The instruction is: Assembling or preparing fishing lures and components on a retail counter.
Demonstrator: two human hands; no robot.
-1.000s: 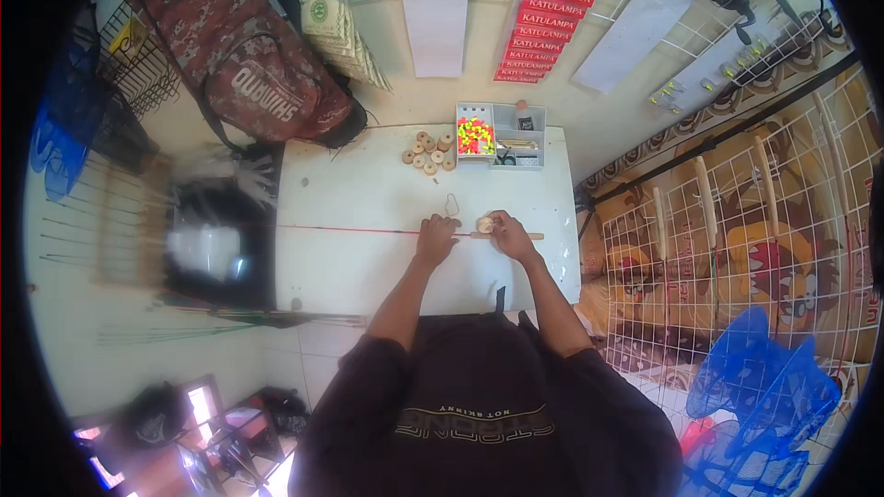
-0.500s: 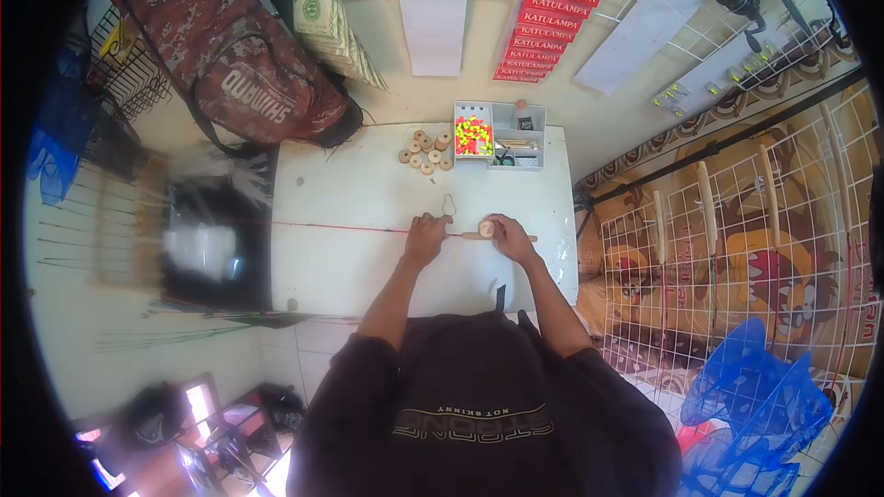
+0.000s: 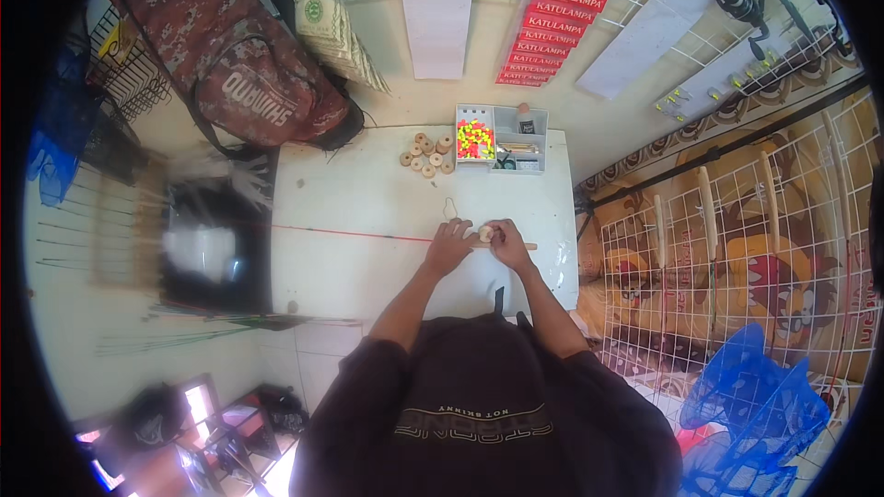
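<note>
Spool [image 3: 485, 234] — one, pinched by the right hand [image 3: 507, 246]; left hand [image 3: 447, 249] grip unclear. One grey compartment tray [image 3: 505, 121] holds one bottle [image 3: 526, 118] — plus red-and-yellow pieces [image 3: 475, 139].

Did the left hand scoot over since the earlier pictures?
Yes. Against the white table, the left hand has moved to the right, closer to the right hand.

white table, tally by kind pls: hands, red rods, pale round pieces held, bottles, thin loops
Hands, the left hand and the right hand: 2
Red rod: 1
Pale round piece, held in the right hand: 1
Bottle: 1
Thin loop: 1
Total: 6
</note>
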